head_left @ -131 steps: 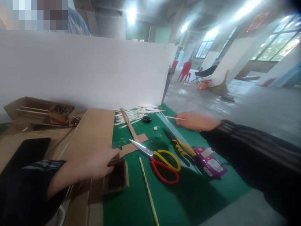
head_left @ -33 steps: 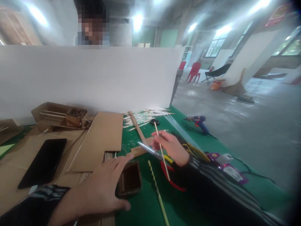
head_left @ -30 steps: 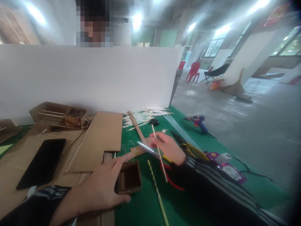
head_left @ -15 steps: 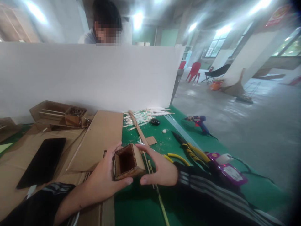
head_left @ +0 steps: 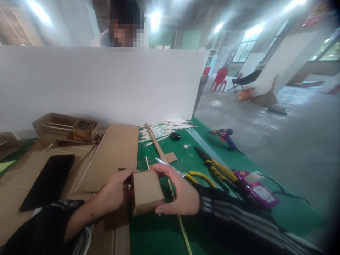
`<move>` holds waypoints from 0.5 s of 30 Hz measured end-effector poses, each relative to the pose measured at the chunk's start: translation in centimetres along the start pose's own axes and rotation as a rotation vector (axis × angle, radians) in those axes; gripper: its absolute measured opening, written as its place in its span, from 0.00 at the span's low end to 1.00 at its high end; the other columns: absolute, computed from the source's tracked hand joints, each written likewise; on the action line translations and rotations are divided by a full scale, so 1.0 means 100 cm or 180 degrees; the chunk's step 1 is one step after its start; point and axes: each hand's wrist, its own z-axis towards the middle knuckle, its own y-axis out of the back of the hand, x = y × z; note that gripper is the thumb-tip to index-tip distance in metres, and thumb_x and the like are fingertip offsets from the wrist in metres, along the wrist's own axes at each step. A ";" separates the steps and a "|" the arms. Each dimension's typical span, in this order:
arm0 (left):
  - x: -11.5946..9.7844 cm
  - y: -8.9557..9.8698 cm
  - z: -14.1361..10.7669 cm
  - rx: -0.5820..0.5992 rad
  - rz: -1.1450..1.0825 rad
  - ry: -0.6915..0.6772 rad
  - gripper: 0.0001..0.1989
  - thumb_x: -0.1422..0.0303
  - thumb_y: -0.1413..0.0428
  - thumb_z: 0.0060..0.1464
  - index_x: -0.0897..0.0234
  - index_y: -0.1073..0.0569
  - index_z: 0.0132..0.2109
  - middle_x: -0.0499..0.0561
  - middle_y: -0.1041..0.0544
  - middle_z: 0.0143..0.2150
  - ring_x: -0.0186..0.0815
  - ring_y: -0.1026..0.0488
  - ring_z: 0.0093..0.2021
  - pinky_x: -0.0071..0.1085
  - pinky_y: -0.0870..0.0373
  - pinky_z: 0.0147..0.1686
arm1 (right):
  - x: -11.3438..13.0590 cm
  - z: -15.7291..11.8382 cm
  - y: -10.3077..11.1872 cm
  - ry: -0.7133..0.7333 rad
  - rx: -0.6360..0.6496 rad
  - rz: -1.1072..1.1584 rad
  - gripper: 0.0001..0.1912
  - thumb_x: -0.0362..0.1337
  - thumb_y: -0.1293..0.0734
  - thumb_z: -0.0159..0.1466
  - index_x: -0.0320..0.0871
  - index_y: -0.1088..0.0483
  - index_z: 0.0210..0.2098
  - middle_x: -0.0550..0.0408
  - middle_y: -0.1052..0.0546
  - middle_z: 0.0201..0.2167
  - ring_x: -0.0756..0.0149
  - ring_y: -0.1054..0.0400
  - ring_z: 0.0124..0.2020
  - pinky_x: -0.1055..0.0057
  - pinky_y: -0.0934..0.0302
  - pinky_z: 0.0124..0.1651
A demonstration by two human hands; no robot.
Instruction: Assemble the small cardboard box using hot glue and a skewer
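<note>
A small cardboard box [head_left: 148, 189] is held between my two hands, a closed brown face turned up toward me. My left hand [head_left: 117, 189] grips its left side, the fingertips partly hidden behind it. On the right side, my right hand [head_left: 179, 189] holds it with the thumb at the lower corner and the fingers at the upper edge. A thin wooden stick [head_left: 147, 163] shows just beyond the box. Scissors with yellow handles [head_left: 200, 176] lie right beside my right hand. Under my hands are the green table surface [head_left: 154, 237] and cardboard sheets [head_left: 114, 156].
Pliers [head_left: 216, 168], a purple power strip [head_left: 257, 191] and a glue gun [head_left: 224, 136] lie to the right. A black phone [head_left: 49, 182] rests on cardboard at left. Thin sticks [head_left: 164, 131] lie ahead. Beyond a white panel [head_left: 101, 81] is a person [head_left: 124, 24].
The box has been turned over, so its open end no longer shows and a flat face is up. My left fingers have moved behind its side. More of the scissors shows.
</note>
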 end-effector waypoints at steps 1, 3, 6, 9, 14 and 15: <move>0.002 -0.001 -0.001 -0.0031 0.0131 -0.0027 0.14 0.72 0.41 0.52 0.62 0.25 0.47 0.53 0.19 0.46 0.42 0.21 0.45 0.34 0.24 0.46 | 0.000 0.000 -0.001 0.0036 0.0030 0.0020 0.50 0.47 0.19 0.47 0.44 0.42 0.63 0.43 0.32 0.60 0.51 0.35 0.59 0.57 0.42 0.63; 0.005 -0.001 -0.003 -0.0103 0.0401 -0.0091 0.13 0.75 0.43 0.51 0.62 0.24 0.44 0.52 0.18 0.44 0.41 0.21 0.43 0.33 0.25 0.43 | -0.001 0.000 -0.002 0.0123 0.0096 0.0064 0.51 0.45 0.19 0.47 0.45 0.43 0.64 0.44 0.32 0.60 0.52 0.35 0.59 0.59 0.43 0.64; 0.007 0.000 -0.005 -0.0131 0.0504 -0.0197 0.13 0.76 0.43 0.51 0.62 0.25 0.45 0.52 0.18 0.44 0.42 0.21 0.43 0.33 0.26 0.42 | -0.004 0.000 -0.002 0.0099 0.0167 0.0130 0.54 0.44 0.18 0.46 0.45 0.45 0.66 0.44 0.33 0.61 0.52 0.36 0.60 0.58 0.43 0.65; 0.009 0.000 -0.005 -0.0099 0.0305 -0.0307 0.15 0.75 0.41 0.51 0.64 0.25 0.48 0.55 0.19 0.47 0.43 0.22 0.45 0.33 0.25 0.44 | -0.006 0.002 -0.002 -0.0116 0.0268 0.0111 0.58 0.44 0.18 0.44 0.42 0.47 0.67 0.43 0.32 0.61 0.50 0.36 0.61 0.55 0.44 0.65; 0.012 -0.003 -0.003 -0.0111 0.0025 -0.0278 0.16 0.76 0.40 0.50 0.66 0.25 0.48 0.56 0.19 0.47 0.44 0.21 0.44 0.33 0.25 0.43 | -0.005 0.003 -0.002 -0.0170 0.0425 -0.0013 0.51 0.46 0.20 0.47 0.42 0.41 0.65 0.43 0.30 0.60 0.49 0.35 0.59 0.53 0.43 0.64; 0.013 -0.004 -0.003 -0.0096 -0.0073 -0.0240 0.16 0.76 0.40 0.51 0.65 0.25 0.49 0.56 0.19 0.47 0.44 0.22 0.46 0.33 0.25 0.44 | -0.004 0.004 -0.002 -0.0116 0.0414 0.0014 0.49 0.47 0.20 0.48 0.42 0.41 0.65 0.43 0.30 0.59 0.49 0.35 0.59 0.54 0.42 0.64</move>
